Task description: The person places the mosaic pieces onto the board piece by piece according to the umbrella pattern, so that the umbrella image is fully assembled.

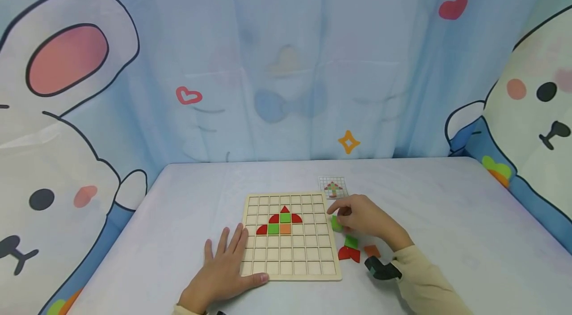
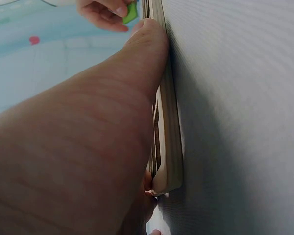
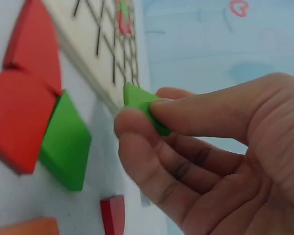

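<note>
Resting spread and relaxed at lower left of centre, our left hand touches the grid board, bottom centre. There we count seven set pieces; judging by the pattern card right of centre, we seem roughly halfway, with the stem apparently left. Further right, our right hand pinches a green piece; below, loose pieces in red, green and orange lie unplaced on the table.
</note>
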Demonstrator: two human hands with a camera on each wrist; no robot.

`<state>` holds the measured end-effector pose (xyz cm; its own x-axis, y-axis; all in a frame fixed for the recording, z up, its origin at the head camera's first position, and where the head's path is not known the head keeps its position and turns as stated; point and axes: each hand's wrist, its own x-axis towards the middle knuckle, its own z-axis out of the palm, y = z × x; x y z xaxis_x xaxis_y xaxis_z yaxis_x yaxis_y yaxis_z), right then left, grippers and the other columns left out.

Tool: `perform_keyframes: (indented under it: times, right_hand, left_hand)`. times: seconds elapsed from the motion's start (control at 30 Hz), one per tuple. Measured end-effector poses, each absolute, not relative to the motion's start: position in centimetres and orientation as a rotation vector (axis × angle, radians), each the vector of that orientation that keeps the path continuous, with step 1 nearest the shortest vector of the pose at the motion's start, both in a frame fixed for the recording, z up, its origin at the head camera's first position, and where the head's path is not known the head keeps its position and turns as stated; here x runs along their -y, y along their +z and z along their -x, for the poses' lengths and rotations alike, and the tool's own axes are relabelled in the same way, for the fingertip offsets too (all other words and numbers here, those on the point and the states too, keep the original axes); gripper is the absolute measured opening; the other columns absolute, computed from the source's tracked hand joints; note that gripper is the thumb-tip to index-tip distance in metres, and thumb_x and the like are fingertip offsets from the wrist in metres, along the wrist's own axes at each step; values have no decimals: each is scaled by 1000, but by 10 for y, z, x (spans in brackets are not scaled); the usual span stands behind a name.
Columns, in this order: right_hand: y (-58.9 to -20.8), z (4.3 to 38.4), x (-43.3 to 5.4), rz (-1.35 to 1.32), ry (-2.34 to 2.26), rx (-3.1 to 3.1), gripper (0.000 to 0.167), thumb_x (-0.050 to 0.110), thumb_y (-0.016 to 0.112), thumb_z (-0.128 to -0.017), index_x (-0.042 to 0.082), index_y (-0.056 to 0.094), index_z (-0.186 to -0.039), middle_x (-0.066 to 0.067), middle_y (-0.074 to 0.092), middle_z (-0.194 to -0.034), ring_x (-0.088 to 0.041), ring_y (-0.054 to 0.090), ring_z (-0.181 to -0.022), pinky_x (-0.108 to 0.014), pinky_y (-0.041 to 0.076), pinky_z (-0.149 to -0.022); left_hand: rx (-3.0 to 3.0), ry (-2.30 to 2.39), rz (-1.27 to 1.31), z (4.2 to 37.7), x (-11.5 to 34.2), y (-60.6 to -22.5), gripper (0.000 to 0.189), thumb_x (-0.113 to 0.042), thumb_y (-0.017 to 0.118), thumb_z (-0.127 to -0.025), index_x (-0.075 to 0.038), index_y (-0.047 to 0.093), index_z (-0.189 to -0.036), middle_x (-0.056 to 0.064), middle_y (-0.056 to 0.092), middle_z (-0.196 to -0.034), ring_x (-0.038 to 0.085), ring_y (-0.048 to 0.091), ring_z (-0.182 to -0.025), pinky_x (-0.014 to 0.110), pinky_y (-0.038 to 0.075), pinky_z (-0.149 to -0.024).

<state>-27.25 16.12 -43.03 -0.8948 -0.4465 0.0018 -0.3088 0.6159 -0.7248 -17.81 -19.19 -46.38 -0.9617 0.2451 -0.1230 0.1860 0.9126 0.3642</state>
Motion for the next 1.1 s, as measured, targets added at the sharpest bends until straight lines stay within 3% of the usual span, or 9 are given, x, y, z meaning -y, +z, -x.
perform_keyframes:
  times: [0.23, 0.47, 0.7, 1.1]
  right_hand:
    - [-430, 275, -150, 607, -1458, -2480, 12, -1, 70, -99, -3, 73, -110, -9, 68, -91, -23, 71, -74, -34, 61, -71]
    - [-434, 271, -129, 479, -1608, -2473, 10, 3, 75, -97, -2, 74, -106, -7, 72, -82, -25, 70, -72, -37, 58, -67]
    - [-437, 264, -105, 282, -1650, -2458, 8, -3, 73, -96, -4, 75, -104, -9, 71, -84, -22, 72, -67, -34, 61, -67]
    - [-448, 261, -85, 372, -1567, -2516, 6, -6, 72, -95, -3, 75, -99, -6, 69, -76, -18, 67, -59, -32, 58, -60]
  left_hand:
    - [-2907, 508, -322, 179, 191, -463, 123, -82, 68, -85, -2, 27, -169, 16, 18, -177, 49, 8, -161, 81, -1, -116]
    - [-2907, 520, -335, 179, 192, -466, 123, -82, 68, -85, -2, 27, -169, 16, 18, -177, 49, 8, -161, 81, 0, -116]
    - [-2920, 523, -348, 180, 194, -469, 123, -81, 68, -86, -1, 27, -168, 17, 19, -177, 49, 9, -160, 82, 1, -115]
    - [-2904, 512, -326, 179, 192, -463, 123, -82, 67, -86, -1, 27, -169, 16, 18, -177, 48, 8, -161, 81, 1, -116]
